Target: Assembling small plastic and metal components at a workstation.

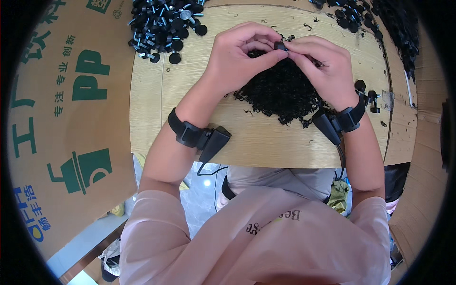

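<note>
Both hands meet over a heap of small black curved clips (pixel 282 92) on the table. My left hand (pixel 232 54) is closed, thumb and fingers pinching a black round-headed piece (pixel 279 46) that looks like the head of a screw foot. From the other side my right hand (pixel 325 61) closes in a pinch, fingertips against that same piece. Whatever else the right fingertips hold is too small and covered to make out. Back left lies a pile of screw feet (pixel 166 28) with black round heads and metal threaded shanks.
Black-headed pieces (pixel 349 19) lie at the back right, and a few screw feet (pixel 374 97) near my right wrist. Stray clips dot the wooden table (pixel 266 147). Cardboard (pixel 71 118) walls the left side. A strapped black device (pixel 202 137) with a cable sits on each wrist.
</note>
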A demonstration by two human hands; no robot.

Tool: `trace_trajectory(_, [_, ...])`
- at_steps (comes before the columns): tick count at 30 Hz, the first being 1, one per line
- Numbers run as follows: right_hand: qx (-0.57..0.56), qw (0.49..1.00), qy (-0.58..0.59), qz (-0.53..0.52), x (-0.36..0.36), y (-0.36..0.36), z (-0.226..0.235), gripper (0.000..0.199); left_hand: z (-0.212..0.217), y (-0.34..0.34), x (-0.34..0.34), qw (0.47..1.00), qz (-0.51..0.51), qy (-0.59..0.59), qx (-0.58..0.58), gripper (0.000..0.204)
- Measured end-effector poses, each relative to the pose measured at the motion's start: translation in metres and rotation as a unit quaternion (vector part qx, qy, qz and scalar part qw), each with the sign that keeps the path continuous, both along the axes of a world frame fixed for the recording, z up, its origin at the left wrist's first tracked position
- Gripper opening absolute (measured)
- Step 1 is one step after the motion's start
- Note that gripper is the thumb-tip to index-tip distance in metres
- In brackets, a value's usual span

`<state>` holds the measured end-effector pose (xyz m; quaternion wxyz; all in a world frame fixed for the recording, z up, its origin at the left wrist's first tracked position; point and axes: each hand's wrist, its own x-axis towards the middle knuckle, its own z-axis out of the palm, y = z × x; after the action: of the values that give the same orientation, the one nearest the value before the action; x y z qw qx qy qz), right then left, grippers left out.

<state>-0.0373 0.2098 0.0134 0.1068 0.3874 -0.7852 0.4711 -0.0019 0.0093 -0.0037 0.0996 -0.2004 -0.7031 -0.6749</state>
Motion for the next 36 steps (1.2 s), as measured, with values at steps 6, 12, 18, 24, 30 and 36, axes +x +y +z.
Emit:
trace_trajectory(6, [0.018, 0.998, -0.029, -0.057, 0.005, -0.005, -0.003, 0.009, -0.001, -0.001, -0.001, 0.997, 0.015, 0.042, -0.068, 0.030])
trace_trajectory(12, [-0.113, 0.934, -0.337, 0.046, -0.005, 0.003, -0.006, 0.015, 0.000, -0.002, -0.002, 0.997, -0.041, 0.058, -0.026, 0.034])
trace_trajectory(18, [-0.154, 0.914, -0.352, 0.127, 0.000, 0.003, -0.002, 0.015, 0.002, -0.010, -0.003, 0.988, -0.114, -0.009, 0.107, 0.036])
trace_trajectory(24, [-0.075, 0.933, -0.333, 0.117, -0.009, 0.009, -0.007, 0.014, 0.010, -0.006, 0.000, 0.997, -0.074, 0.000, 0.013, 0.034])
trace_trajectory(30, [0.023, 0.984, -0.162, 0.071, -0.010, 0.008, -0.006, 0.012, 0.018, -0.011, 0.004, 0.980, -0.034, 0.053, -0.190, 0.029])
trace_trajectory(36, [-0.032, 0.982, -0.161, 0.095, -0.007, 0.005, -0.005, 0.011, 0.011, -0.015, 0.002, 0.992, -0.119, -0.037, 0.035, 0.038])
